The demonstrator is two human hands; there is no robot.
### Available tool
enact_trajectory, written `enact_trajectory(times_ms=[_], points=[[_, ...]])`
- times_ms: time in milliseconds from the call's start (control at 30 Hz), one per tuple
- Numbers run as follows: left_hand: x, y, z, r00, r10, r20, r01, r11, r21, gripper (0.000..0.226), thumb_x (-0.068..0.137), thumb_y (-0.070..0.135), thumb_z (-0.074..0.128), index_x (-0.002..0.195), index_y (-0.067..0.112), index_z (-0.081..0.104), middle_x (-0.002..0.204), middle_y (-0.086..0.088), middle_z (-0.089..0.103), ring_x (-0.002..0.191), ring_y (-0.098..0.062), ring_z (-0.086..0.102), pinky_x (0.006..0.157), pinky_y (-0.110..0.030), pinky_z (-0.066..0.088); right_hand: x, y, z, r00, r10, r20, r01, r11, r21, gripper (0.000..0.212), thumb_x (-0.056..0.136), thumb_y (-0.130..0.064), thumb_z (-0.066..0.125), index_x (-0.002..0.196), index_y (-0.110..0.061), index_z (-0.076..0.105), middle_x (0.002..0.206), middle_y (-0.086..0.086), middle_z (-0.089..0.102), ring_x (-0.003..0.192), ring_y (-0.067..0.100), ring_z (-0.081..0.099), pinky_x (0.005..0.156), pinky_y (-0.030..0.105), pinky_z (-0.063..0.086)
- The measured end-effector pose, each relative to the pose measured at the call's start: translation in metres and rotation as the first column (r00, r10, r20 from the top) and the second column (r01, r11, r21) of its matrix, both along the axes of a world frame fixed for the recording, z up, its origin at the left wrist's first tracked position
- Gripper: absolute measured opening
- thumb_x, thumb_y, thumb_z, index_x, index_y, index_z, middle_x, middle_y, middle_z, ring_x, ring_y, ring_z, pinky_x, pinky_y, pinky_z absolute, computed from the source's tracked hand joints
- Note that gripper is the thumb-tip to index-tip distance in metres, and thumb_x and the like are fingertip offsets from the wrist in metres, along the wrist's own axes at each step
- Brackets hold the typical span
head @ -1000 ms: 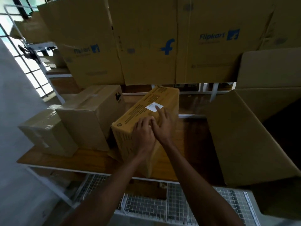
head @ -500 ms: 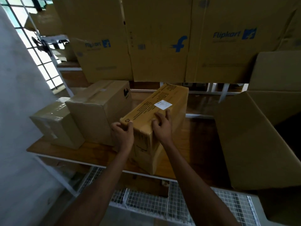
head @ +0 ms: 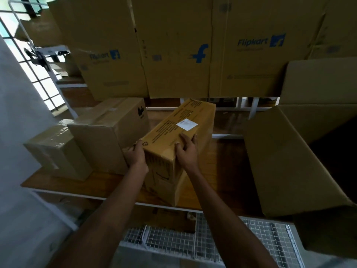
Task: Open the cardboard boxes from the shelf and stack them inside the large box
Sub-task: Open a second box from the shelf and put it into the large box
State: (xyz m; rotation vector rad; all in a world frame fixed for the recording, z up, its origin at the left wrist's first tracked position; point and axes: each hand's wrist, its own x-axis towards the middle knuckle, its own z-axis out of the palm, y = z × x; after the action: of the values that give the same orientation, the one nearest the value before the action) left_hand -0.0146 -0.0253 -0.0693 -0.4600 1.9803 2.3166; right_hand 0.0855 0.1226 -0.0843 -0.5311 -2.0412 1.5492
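Note:
A long yellow-brown cardboard box (head: 173, 130) with printed text and a white label stands on the wooden shelf (head: 92, 182), its near end toward me. My left hand (head: 135, 153) grips the box's near left corner. My right hand (head: 187, 151) rests on the top near the near right edge, fingers spread over the top face. At the right, a large open box (head: 286, 161) lies with a flap hanging toward the shelf.
Two closed brown boxes sit left of the yellow one, a middle box (head: 108, 132) and a tape-wrapped box (head: 56, 149). Big Flipkart cartons (head: 193, 47) stand behind. A white wire rack (head: 212, 240) lies below the shelf. A barred window (head: 38, 74) is at far left.
My left hand slid from the box's top to its near left corner. My right hand shifted back toward the near right edge. The view moved slightly left and closer.

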Motion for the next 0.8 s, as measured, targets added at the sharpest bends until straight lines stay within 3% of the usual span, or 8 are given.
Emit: enact_trajectory(times_ms=[67,167,333,467,533,667,733,800], points=[[0.005,0.005,0.003,0.999,0.028,-0.042,-0.030,0.999,-0.033,0.017,0.093,0.035,0.070,0.091,0.018,0.074,0.100,-0.004,0.075,0.091,-0.021,0.070,0.086,-0.039,0.060,0.003,0.003,-0.002,1.000,-0.014,0.009,0.013,1.000,0.022,0.052,0.101,-0.039,0.053,0.152,-0.029,0.045,0.171,0.004,0.004,0.155,0.030,0.016,0.120,0.048,0.026],[0.026,0.015,0.006,0.986,0.058,-0.158,-0.078,0.990,-0.121,0.032,0.099,0.028,0.064,0.067,0.025,0.064,0.079,0.001,0.066,0.074,-0.014,0.060,0.073,-0.031,0.051,0.011,0.013,-0.009,0.999,-0.038,-0.012,0.039,0.997,0.066,0.049,0.100,-0.041,0.051,0.149,-0.031,0.049,0.169,0.006,0.011,0.153,0.032,0.021,0.121,0.054,0.029],[0.062,0.024,0.005,0.928,0.039,-0.370,-0.149,0.951,-0.271,0.044,0.102,0.030,0.060,0.062,0.013,0.053,0.056,0.002,0.041,0.052,-0.011,0.036,0.058,-0.027,0.033,0.029,0.027,-0.014,0.999,-0.006,-0.034,0.008,0.998,0.066,0.045,0.099,-0.045,0.048,0.143,-0.038,0.054,0.164,0.004,0.024,0.148,0.031,0.033,0.113,0.057,0.042],[0.097,0.030,0.014,0.835,-0.062,-0.547,-0.170,0.916,-0.363,0.032,0.101,0.029,0.063,0.081,0.007,0.073,0.068,0.004,0.061,0.059,-0.002,0.051,0.058,-0.024,0.040,0.058,0.045,-0.017,0.996,0.036,-0.086,-0.027,0.994,0.104,0.040,0.107,-0.024,0.047,0.146,-0.022,0.054,0.152,0.010,0.044,0.131,0.021,0.050,0.093,0.015,0.045],[0.113,0.034,0.015,0.788,-0.169,-0.592,-0.128,0.896,-0.426,0.029,0.102,0.030,0.062,0.088,0.009,0.076,0.074,0.003,0.067,0.065,0.002,0.057,0.057,-0.020,0.044,0.077,0.054,-0.025,0.996,0.059,-0.068,-0.052,0.994,0.095,0.041,0.109,-0.023,0.045,0.149,-0.022,0.050,0.150,0.008,0.047,0.126,0.013,0.049,0.085,0.007,0.043],[0.143,0.042,0.007,0.706,-0.319,-0.632,-0.080,0.851,-0.519,0.026,0.103,0.030,0.061,0.087,0.014,0.075,0.078,0.001,0.071,0.067,-0.006,0.063,0.058,-0.025,0.051,0.105,0.056,-0.048,0.987,0.122,0.107,-0.140,0.974,0.178,0.050,0.107,-0.035,0.045,0.156,-0.034,0.034,0.154,0.011,0.044,0.132,0.024,0.053,0.105,0.042,0.051],[0.156,0.041,-0.005,0.675,-0.403,-0.618,-0.060,0.805,-0.590,0.030,0.102,0.029,0.061,0.076,0.016,0.070,0.069,0.004,0.065,0.059,-0.006,0.057,0.051,-0.023,0.043,0.109,0.057,-0.057,0.970,0.120,0.211,-0.182,0.936,0.303,0.061,0.101,-0.027,0.047,0.159,-0.028,0.028,0.153,0.016,0.045,0.133,0.032,0.053,0.107,0.040,0.047],[0.172,0.040,-0.022,0.662,-0.495,-0.562,-0.021,0.738,-0.674,0.033,0.102,0.035,0.058,0.074,0.022,0.067,0.068,0.005,0.061,0.065,-0.014,0.058,0.055,-0.028,0.045,0.112,0.046,-0.052,0.969,0.080,0.234,-0.165,0.915,0.369,0.067,0.096,-0.021,0.046,0.160,-0.023,0.028,0.147,0.021,0.049,0.123,0.037,0.059,0.098,0.036,0.048]])
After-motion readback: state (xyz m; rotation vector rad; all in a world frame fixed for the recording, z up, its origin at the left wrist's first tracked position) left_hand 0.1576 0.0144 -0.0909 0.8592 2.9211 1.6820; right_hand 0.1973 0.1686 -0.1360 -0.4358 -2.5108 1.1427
